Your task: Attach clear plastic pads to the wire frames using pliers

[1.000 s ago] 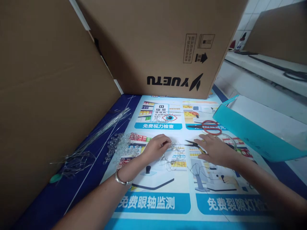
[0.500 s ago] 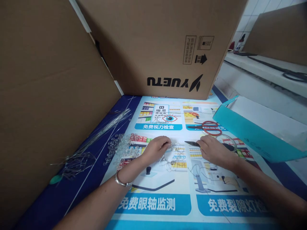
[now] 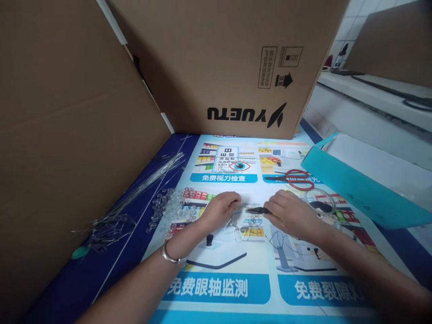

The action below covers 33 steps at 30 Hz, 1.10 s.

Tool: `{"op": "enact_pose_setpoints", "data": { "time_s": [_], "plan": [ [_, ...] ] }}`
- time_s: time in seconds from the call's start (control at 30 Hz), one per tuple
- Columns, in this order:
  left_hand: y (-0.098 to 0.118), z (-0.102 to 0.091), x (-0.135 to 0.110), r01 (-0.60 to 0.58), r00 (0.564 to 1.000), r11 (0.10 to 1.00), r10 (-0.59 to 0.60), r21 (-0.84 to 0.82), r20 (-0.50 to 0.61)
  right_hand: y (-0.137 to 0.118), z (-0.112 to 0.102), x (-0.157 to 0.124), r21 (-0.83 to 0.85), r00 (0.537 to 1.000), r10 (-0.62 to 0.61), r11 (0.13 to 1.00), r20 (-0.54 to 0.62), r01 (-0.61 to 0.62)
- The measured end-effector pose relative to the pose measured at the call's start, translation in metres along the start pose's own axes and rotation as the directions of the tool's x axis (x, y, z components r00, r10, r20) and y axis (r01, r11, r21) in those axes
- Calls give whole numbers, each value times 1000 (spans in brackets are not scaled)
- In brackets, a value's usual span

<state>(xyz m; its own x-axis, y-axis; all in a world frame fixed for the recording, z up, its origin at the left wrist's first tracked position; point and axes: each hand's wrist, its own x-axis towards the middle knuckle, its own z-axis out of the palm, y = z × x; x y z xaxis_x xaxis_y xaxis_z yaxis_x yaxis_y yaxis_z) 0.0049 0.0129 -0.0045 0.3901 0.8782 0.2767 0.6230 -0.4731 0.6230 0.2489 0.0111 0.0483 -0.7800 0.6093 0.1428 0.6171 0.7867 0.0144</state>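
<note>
Between the fingertips of my left hand (image 3: 222,209) is a tangle of thin silvery wire with clear beads (image 3: 243,231), its loops hanging over the printed sheet. My right hand (image 3: 292,213) is wrapped round a pair of dark needle-nose pliers (image 3: 258,210); the handles are hidden in the palm. The plier tips point left and reach the wire beside my left fingertips. Whether the jaws grip the wire is too small to tell. Loose clear beads (image 3: 168,204) lie spread to the left of my left hand.
Red-handled scissors (image 3: 300,180) and a wire coil (image 3: 320,201) lie beyond my right hand. A teal open box (image 3: 367,189) stands at right. Long wires (image 3: 148,180) lie at left. Cardboard panels (image 3: 229,58) rise at the back and left.
My right hand has moved left with the pliers, bringing their tips to the wire at my left fingertips. My left hand has stayed nearly still. The view has shifted slightly.
</note>
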Motion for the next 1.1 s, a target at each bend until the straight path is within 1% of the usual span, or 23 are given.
{"op": "enact_pose_setpoints", "data": {
  "time_s": [0.13,0.23,0.4,0.5,0.8,1.1],
  "plan": [
    [-1,0,0,1,1000,1000,-1,12,5,18,0,-4,12,998,31,999,-55,-30],
    [0,-1,0,-6,1000,1000,6,20,4,23,7,-2,8,997,12,1000,-79,-12],
    [1,0,0,-33,999,998,33,50,-3,17,17,15,5,997,-61,998,-50,61],
    [0,0,0,-40,999,997,40,66,-7,15,20,22,-8,996,-81,997,-40,81],
    [0,2,1,-59,998,994,61,91,-14,9,18,22,-72,998,-56,996,-31,54],
    [-1,2,0,-76,997,991,76,114,3,1,15,24,-136,999,-33,990,-21,30]
  ]
}}
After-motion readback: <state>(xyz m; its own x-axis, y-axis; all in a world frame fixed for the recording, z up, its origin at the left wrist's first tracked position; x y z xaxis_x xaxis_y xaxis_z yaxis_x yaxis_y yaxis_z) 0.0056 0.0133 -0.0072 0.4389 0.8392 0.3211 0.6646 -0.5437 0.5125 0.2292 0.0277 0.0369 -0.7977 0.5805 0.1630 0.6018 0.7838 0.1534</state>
